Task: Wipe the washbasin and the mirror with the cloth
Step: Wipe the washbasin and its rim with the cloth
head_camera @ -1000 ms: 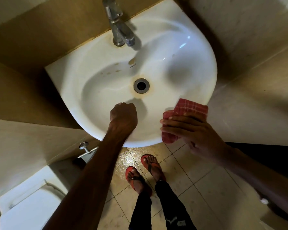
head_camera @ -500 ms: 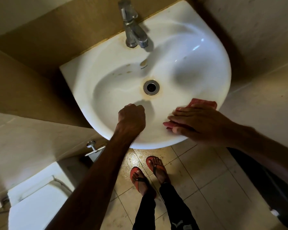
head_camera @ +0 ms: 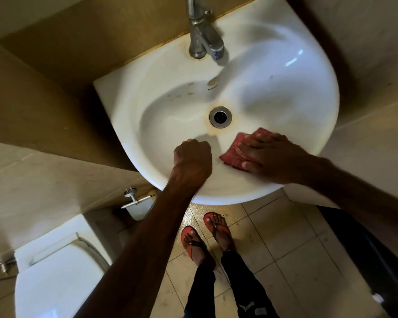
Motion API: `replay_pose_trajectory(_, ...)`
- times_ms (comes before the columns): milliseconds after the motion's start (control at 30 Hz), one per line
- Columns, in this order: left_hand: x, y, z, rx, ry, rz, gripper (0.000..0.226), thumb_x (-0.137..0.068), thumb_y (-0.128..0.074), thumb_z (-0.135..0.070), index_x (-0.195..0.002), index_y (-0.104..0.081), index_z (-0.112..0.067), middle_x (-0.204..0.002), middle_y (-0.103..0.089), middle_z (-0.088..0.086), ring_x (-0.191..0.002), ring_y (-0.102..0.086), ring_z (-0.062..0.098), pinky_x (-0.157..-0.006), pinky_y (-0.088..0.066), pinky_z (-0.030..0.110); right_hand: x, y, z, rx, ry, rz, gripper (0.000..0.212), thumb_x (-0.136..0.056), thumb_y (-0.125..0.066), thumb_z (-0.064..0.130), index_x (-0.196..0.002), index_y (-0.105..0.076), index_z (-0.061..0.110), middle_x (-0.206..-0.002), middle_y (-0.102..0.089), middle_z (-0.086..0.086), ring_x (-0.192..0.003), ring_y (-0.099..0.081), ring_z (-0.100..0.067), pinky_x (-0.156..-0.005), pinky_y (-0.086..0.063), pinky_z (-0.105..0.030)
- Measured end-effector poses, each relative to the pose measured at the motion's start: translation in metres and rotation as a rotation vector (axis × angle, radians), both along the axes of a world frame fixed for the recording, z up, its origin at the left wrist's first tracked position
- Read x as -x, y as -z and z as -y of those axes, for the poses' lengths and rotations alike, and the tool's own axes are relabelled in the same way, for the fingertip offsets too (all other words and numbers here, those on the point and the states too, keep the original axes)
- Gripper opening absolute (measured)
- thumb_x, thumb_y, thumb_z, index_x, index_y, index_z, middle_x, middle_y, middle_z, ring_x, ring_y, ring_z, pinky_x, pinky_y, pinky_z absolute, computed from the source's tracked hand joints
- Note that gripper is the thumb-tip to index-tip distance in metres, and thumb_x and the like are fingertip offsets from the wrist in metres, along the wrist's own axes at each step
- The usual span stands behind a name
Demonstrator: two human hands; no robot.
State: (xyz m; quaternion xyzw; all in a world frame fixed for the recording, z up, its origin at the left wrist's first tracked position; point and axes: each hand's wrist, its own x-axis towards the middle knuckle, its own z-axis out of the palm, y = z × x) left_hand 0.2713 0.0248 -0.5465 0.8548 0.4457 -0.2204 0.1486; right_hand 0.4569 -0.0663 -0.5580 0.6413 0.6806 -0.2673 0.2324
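Observation:
A white washbasin point(head_camera: 285, 92) juts from the tiled wall, with brownish stains around its drain point(head_camera: 220, 117) and below the tap. My right hand point(head_camera: 269, 157) lies flat on a red checked cloth point(head_camera: 233, 156), pressing it against the basin's near inner slope, just right of the drain. My left hand point(head_camera: 192, 160) is a closed fist with nothing in it, resting on the basin's front rim beside the cloth. No mirror is in view.
A chrome tap point(head_camera: 203, 40) stands at the basin's back edge. A white toilet point(head_camera: 55, 271) sits at the lower left, with a wall valve point(head_camera: 133, 198) under the basin. My feet in red sandals point(head_camera: 207, 237) stand on the tiled floor.
My right hand has slid the cloth from the basin's right front rim down and left into the bowl, toward the drain. My left fist stays on the front rim.

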Motion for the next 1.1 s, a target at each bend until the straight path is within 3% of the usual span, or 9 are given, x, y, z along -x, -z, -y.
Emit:
replay_pose_trajectory(100, 0.0, -0.001, 0.0, -0.009, 0.002, 0.006, 0.027, -0.092, -0.054, -0.013, -0.117, -0.061, -0.009, -0.12, -0.061, 0.012, -0.113, -0.06, 0.032, -0.089, -0.048, 0.034, 0.0, 0.031, -0.019, -0.053, 0.05, 0.01, 0.07, -0.109, -0.029, 0.055, -0.167, -0.011, 0.02, -0.175, -0.008, -0.009, -0.162, -0.007, -0.033, -0.131, -0.007, -0.051)
replay_pose_trajectory(233, -0.001, -0.001, 0.002, -0.014, 0.005, -0.01, 0.029, -0.092, -0.053, -0.014, -0.12, -0.06, -0.01, -0.122, -0.059, 0.012, -0.115, -0.059, 0.032, -0.09, -0.047, 0.034, 0.008, 0.048, -0.037, -0.267, 0.05, -0.086, 0.067, -0.099, -0.036, 0.048, -0.149, -0.055, 0.007, -0.154, -0.051, -0.023, -0.138, -0.053, -0.047, -0.114, -0.04, -0.064)
replay_pose_trajectory(333, -0.002, -0.001, 0.002, -0.01, 0.005, -0.013, 0.029, -0.093, -0.053, -0.014, -0.121, -0.06, -0.011, -0.123, -0.059, 0.012, -0.116, -0.059, 0.032, -0.091, -0.047, 0.034, 0.005, 0.064, -0.032, -0.252, 0.003, -0.069, 0.068, -0.095, -0.035, 0.047, -0.142, -0.062, 0.005, -0.145, -0.06, -0.024, -0.13, -0.061, -0.047, -0.108, -0.044, -0.062)
replay_pose_trajectory(467, 0.001, -0.002, 0.0, -0.006, 0.007, -0.001, 0.029, -0.093, -0.053, -0.014, -0.121, -0.059, -0.01, -0.124, -0.059, 0.012, -0.117, -0.059, 0.032, -0.092, -0.047, 0.035, 0.012, 0.032, -0.012, -0.145, 0.02, -0.102, 0.079, -0.098, -0.013, 0.057, -0.161, -0.036, 0.014, -0.167, -0.036, -0.013, -0.154, -0.034, -0.034, -0.125, -0.023, -0.051)
replay_pose_trajectory(567, 0.002, -0.001, -0.002, -0.007, 0.003, 0.017, 0.028, -0.091, -0.055, -0.013, -0.119, -0.062, -0.01, -0.121, -0.062, 0.011, -0.114, -0.061, 0.032, -0.089, -0.048, 0.033, 0.013, 0.019, 0.002, -0.102, 0.035, -0.096, 0.07, -0.105, -0.016, 0.057, -0.165, -0.023, 0.021, -0.172, -0.023, -0.005, -0.16, -0.02, -0.025, -0.129, -0.013, -0.045)
replay_pose_trajectory(700, 0.001, 0.0, -0.001, 0.003, -0.019, 0.021, 0.03, -0.092, -0.054, -0.013, -0.12, -0.062, -0.01, -0.121, -0.062, 0.01, -0.115, -0.061, 0.032, -0.09, -0.048, 0.033, 0.017, 0.027, -0.012, -0.115, 0.003, -0.105, 0.1, -0.081, 0.01, 0.068, -0.166, -0.018, 0.022, -0.174, -0.018, -0.005, -0.161, -0.018, -0.028, -0.13, -0.013, -0.047)
replay_pose_trajectory(767, 0.0, 0.0, -0.001, 0.022, -0.069, 0.04, 0.032, -0.092, -0.053, -0.014, -0.123, -0.059, -0.011, -0.123, -0.061, 0.01, -0.115, -0.06, 0.031, -0.09, -0.048, 0.033, 0.022, 0.041, -0.031, -0.149, 0.023, -0.131, 0.089, -0.091, -0.001, 0.065, -0.166, -0.019, 0.021, -0.174, -0.017, -0.006, -0.16, -0.019, -0.031, -0.128, -0.012, -0.047)
replay_pose_trajectory(867, 0.001, 0.001, -0.005, 0.116, -0.294, 0.132, 0.038, -0.089, -0.054, -0.011, -0.127, -0.057, -0.013, -0.124, -0.062, 0.01, -0.115, -0.061, 0.031, -0.089, -0.049, 0.033, 0.033, 0.056, -0.057, -0.23, -0.033, -0.148, 0.064, -0.11, -0.032, 0.042, -0.167, -0.011, 0.021, -0.175, -0.009, -0.004, -0.162, -0.011, -0.031, -0.128, -0.01, -0.049)
replay_pose_trajectory(1100, 0.006, -0.002, -0.007, 0.036, -0.455, 0.233, 0.034, -0.082, -0.056, -0.006, -0.112, -0.068, -0.012, -0.115, -0.067, 0.011, -0.106, -0.064, 0.033, -0.083, -0.051, 0.031, 0.026, 0.074, -0.077, -0.321, -0.185, -0.232, 0.077, -0.1, -0.004, 0.066, -0.166, -0.015, 0.029, -0.174, -0.014, 0.001, -0.161, -0.016, -0.024, -0.126, -0.029, -0.053)
